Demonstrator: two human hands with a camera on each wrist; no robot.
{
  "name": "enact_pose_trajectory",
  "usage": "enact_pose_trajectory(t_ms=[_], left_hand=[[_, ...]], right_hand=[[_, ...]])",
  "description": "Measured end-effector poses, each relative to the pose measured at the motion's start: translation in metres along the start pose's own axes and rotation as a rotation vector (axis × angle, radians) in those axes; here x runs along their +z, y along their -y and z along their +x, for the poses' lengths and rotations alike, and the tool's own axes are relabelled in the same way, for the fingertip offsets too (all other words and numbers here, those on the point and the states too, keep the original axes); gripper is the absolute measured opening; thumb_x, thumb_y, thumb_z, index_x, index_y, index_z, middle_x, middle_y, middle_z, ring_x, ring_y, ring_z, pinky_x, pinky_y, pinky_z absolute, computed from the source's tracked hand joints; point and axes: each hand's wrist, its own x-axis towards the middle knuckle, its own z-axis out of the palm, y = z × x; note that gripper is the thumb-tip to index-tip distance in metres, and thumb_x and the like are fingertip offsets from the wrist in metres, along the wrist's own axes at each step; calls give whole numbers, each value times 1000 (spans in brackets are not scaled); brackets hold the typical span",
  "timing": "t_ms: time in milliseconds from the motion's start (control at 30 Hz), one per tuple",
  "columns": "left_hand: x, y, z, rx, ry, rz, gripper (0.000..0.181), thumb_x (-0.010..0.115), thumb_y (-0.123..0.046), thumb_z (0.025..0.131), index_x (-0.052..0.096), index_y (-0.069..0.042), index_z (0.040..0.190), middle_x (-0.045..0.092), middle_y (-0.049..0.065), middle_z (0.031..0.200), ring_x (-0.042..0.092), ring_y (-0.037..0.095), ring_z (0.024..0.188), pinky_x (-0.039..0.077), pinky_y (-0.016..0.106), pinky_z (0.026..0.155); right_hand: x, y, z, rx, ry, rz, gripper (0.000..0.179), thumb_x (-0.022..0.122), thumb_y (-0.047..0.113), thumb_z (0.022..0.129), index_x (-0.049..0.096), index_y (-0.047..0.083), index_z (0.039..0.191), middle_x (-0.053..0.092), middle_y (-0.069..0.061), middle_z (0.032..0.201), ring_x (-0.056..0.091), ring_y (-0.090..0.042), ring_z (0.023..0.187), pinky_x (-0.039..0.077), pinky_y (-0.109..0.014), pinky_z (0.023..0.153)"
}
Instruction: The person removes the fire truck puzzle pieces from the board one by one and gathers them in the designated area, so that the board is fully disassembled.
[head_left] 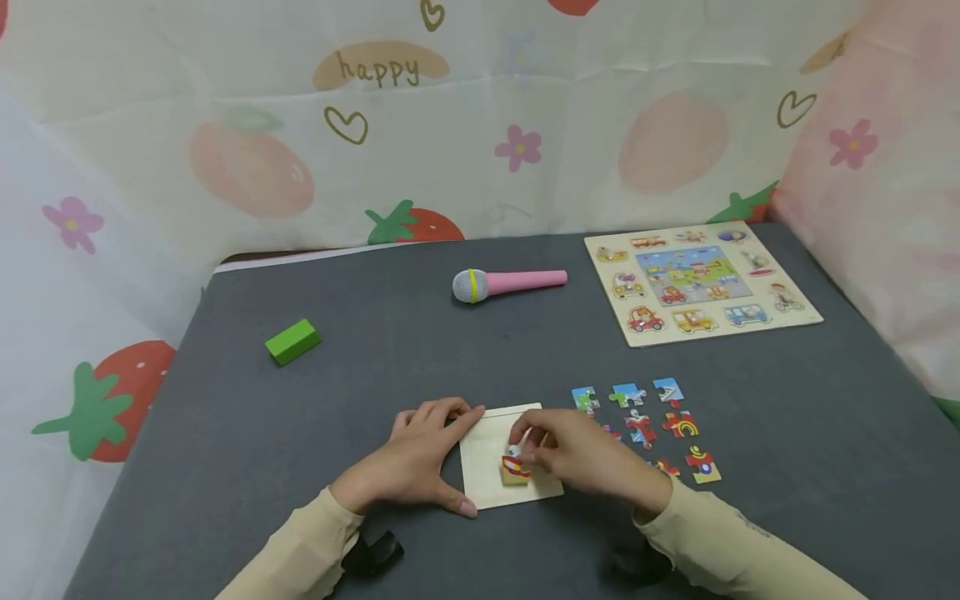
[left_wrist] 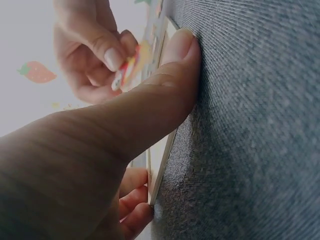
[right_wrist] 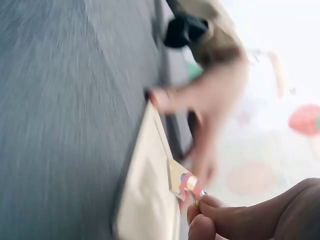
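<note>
My left hand (head_left: 420, 458) spans the left side of a pale wooden puzzle board (head_left: 483, 458), thumb at the near corner and fingers at the far one. In the left wrist view, the thumb (left_wrist: 170, 85) lies along one edge while fingertips touch the other end. Over the board, my right hand (head_left: 588, 450) pinches a jigsaw puzzle piece (head_left: 514, 473) between thumb and fingers. The piece, coloured yellow and red, stands tilted up in the right wrist view (right_wrist: 185, 180). To the right lie several loose puzzle pieces (head_left: 640, 429), some partly hidden by the right hand.
A pink toy microphone (head_left: 525, 282) lies in the middle back. At the back right rests a wooden vehicle picture board (head_left: 615, 312). A green block (head_left: 292, 342) sits on the left of the dark grey tabletop (head_left: 375, 350). A printed cloth (head_left: 570, 192) hangs behind.
</note>
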Motion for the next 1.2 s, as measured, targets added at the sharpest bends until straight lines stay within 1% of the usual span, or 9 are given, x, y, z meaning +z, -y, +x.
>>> enact_pose_trajectory(t_ms=[133, 233, 367, 467, 567, 767, 933, 1100, 1200], left_hand=[[1, 0, -1, 3, 9, -4, 111, 80, -61, 64, 29, -15, 152, 35, 4, 139, 31, 25, 130, 25, 49, 95], [1, 0, -2, 7, 13, -9, 112, 80, -60, 64, 28, -15, 152, 34, 4, 140, 30, 25, 130, 24, 49, 94], [0, 0, -3, 11, 7, -9, 112, 80, -61, 64, 28, -15, 152, 35, 5, 140, 31, 26, 130, 24, 49, 94], [-1, 1, -4, 8, 3, -10, 112, 81, -60, 64, 28, -15, 152, 35, 5, 140, 31, 26, 130, 24, 49, 95], [-1, 2, -4, 2, 7, -13, 112, 81, -60, 63, 28, -16, 152, 35, 5, 140, 30, 26, 131, 24, 50, 96], [-1, 4, -5, 2, 8, -12, 112, 80, -61, 64, 28, -15, 152, 34, 5, 140, 30, 27, 131, 23, 51, 96], [-1, 5, -5, 12, -6, -21, 111, 80, -61, 64, 30, -14, 151, 35, 5, 139, 31, 26, 129, 24, 52, 94], [0, 5, -5, 6, 2, -9, 112, 79, -62, 64, 28, -15, 152, 35, 4, 140, 31, 25, 129, 23, 50, 96], [-1, 4, -5, 2, -1, -7, 111, 79, -61, 65, 28, -16, 152, 34, 5, 141, 30, 26, 130, 24, 51, 97]], right_hand=[[-31, -18, -20, 26, 25, -15, 16, 64, 5, 90, 66, 15, 103, 61, 2, 77, 52, -6, 61, 44, -25, 55], [-52, -32, -37, 54, 92, -16, 18, 62, 4, 91, 67, 15, 103, 61, 2, 80, 51, -6, 61, 44, -25, 55], [-67, -46, -52, 71, 165, 9, 17, 59, 2, 92, 66, 12, 103, 60, 0, 78, 48, -5, 58, 43, -24, 53], [-67, -52, -56, 78, 168, 13, 10, 62, 6, 91, 64, 11, 100, 60, 1, 77, 51, -4, 61, 44, -24, 54], [-62, -56, -57, 74, 156, 11, 7, 66, 11, 90, 61, 10, 95, 61, 3, 78, 54, -4, 66, 46, -24, 56], [-53, -57, -57, 52, 111, -45, 9, 68, 10, 88, 59, 12, 86, 56, 6, 71, 48, 0, 60, 42, -22, 54], [-51, -54, -56, 50, 87, -97, 11, 68, 8, 87, 59, 12, 86, 56, 7, 70, 48, -1, 60, 42, -22, 53], [-52, -51, -55, 55, 73, -129, 10, 68, 10, 87, 60, 12, 90, 56, 7, 69, 49, -1, 58, 43, -23, 51], [-52, -48, -53, 54, 26, -160, 7, 68, 14, 89, 62, 13, 92, 58, 7, 73, 51, -1, 60, 44, -23, 53]])
